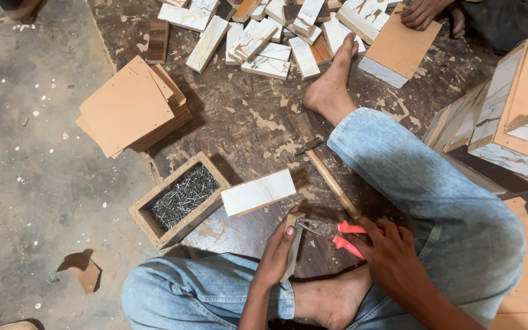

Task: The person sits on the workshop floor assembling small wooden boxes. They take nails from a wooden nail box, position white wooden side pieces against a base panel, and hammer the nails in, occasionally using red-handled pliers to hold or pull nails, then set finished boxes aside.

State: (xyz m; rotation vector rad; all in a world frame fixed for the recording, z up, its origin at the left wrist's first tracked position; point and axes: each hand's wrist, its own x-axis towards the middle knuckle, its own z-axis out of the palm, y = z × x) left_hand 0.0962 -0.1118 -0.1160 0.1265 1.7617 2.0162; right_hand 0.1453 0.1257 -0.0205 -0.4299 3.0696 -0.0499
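Note:
My left hand holds a narrow strip of board upright between my crossed legs. My right hand grips red-handled pliers, whose jaws meet the top end of the strip. A hammer with a wooden handle lies on the floor board just beyond the pliers. A white laminated piece rests next to a wooden box of nails.
A stack of brown square boards lies at the left. Several white laminated offcuts are heaped at the top. Another person's hand rests on a brown board at the top right. Assembled boxes stand at the right.

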